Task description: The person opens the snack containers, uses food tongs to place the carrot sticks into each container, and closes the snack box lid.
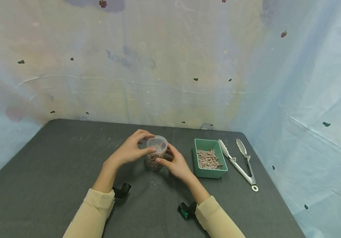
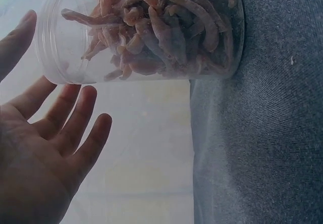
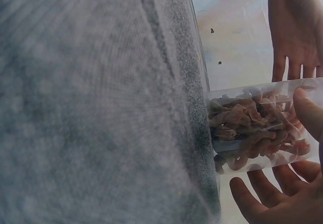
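Note:
A clear plastic jar stands upright on the dark table, partly filled with brownish dried strips. Its translucent round lid is at the top. My left hand pinches the lid's rim between thumb and forefinger, the other fingers spread beside the jar. From the right, my right hand grips the jar's upper side, its thumb in front and fingers on the far side.
Right of the jar sits a green rectangular box holding more pale brown strips. Metal tongs with white tips lie spread beside it near the table's right edge. A patterned plastic sheet hangs behind the table.

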`<state>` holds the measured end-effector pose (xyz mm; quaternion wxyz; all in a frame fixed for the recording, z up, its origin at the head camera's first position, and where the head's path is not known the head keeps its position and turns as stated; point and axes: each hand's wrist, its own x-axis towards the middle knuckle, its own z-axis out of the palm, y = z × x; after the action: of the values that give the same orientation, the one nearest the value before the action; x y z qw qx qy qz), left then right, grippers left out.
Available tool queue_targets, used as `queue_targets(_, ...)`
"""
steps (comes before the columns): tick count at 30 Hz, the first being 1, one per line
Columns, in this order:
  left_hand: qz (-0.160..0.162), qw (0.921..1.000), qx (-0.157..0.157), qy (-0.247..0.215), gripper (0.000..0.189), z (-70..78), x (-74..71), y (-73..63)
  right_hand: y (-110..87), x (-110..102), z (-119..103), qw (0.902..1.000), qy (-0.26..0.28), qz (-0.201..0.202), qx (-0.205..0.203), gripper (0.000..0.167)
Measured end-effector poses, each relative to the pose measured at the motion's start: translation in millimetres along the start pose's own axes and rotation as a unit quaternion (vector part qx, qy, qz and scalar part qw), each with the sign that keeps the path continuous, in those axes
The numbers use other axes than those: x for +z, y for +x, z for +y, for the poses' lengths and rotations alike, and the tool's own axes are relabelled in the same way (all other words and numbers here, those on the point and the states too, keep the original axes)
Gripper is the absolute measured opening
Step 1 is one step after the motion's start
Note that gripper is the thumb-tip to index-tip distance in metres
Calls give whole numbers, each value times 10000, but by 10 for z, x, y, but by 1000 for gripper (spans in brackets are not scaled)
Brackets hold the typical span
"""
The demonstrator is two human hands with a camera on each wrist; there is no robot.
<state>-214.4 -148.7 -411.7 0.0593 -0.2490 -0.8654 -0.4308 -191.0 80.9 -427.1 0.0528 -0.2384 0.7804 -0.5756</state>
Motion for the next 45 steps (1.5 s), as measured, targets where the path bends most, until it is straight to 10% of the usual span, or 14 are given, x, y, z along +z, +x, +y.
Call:
queue_targets(19, -523, 9960, 182, -701, 45, 4, -33, -27, 2, 7, -31, 10000, 45, 16, 77, 72)
queue_targets(30, 47, 9999, 99, -68, 53, -19, 23, 9, 0, 2, -6, 10000, 67, -3, 6, 72)
queue_targets(45, -235, 9995, 189, -94, 50, -9, -10, -18, 10, 6, 12, 9999, 109, 17, 20, 72)
